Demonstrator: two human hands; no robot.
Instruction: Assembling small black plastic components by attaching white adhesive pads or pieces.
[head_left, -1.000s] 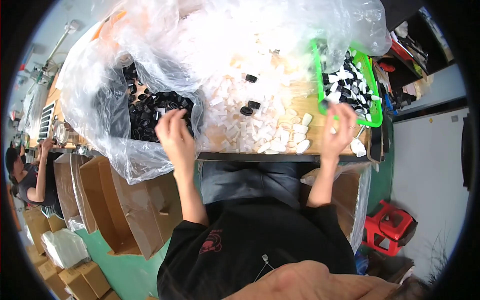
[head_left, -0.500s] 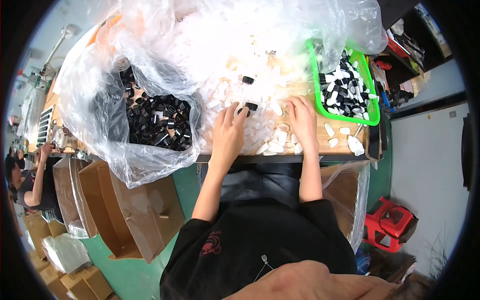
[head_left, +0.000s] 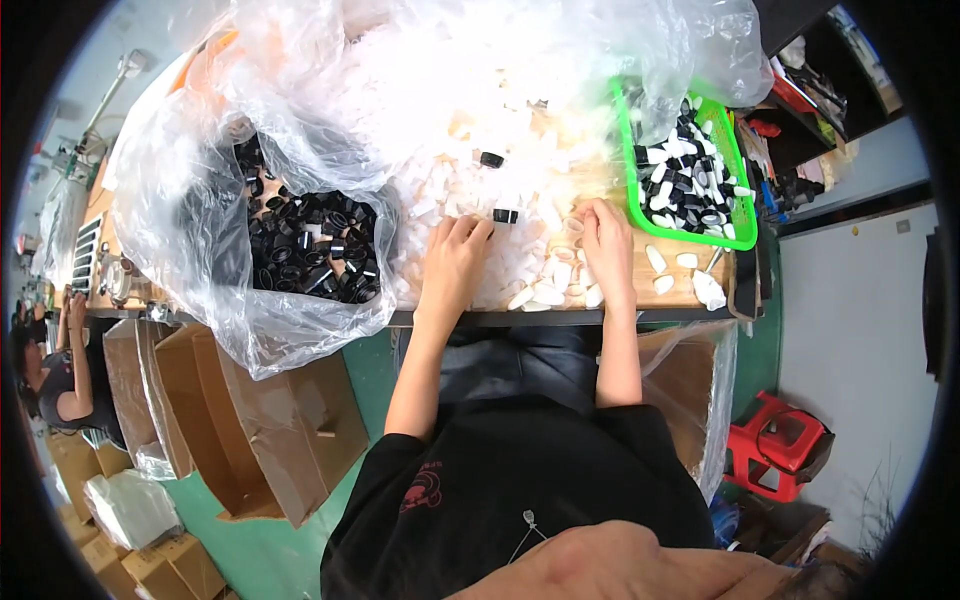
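Your left hand (head_left: 455,262) pinches a small black plastic cap (head_left: 505,215); your right hand (head_left: 607,238) rests fingers-curled on loose white plastic pieces (head_left: 552,275) near the bench's front edge.

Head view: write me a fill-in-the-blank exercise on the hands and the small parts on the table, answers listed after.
1. The assembled black-and-white pieces lie in a tray whose colour is ____.
2. The left hand rests on the pile of white parts, its fingertips next to a small cap whose colour is ____.
3. The loose black caps sit in a clear plastic ____ at the person's left.
4. The right hand lies palm ____ on the wooden table.

Missing words: green; black; bag; down
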